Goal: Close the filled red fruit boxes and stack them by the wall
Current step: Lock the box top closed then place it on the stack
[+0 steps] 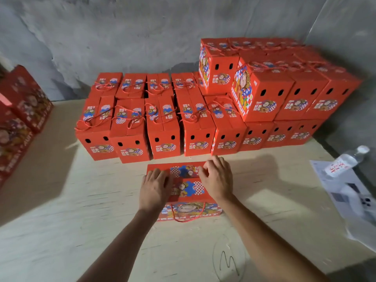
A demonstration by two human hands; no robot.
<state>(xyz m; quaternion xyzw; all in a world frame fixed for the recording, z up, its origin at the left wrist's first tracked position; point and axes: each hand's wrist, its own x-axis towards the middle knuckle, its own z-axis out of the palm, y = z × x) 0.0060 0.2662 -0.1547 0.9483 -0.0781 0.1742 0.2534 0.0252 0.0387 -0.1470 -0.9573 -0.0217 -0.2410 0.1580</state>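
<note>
A red fruit box (pixel 187 192) stands on the pale wooden table (pixel 81 210) right in front of me, its top flaps down and a red cord handle hanging over its near side. My left hand (pixel 155 186) lies flat on the left part of the top. My right hand (pixel 217 178) presses the right part, fingers bent over the far flap. Behind it, several closed red boxes (pixel 162 119) stand in rows against the grey wall (pixel 122 37). At the right a second layer of boxes (pixel 264 90) sits on top.
More red boxes (pixel 18 123) are piled at the left edge. A plastic water bottle (pixel 345 160) lies on white papers (pixel 350 200) at the right side of the table. A pencil scribble (pixel 227 259) marks the near table surface.
</note>
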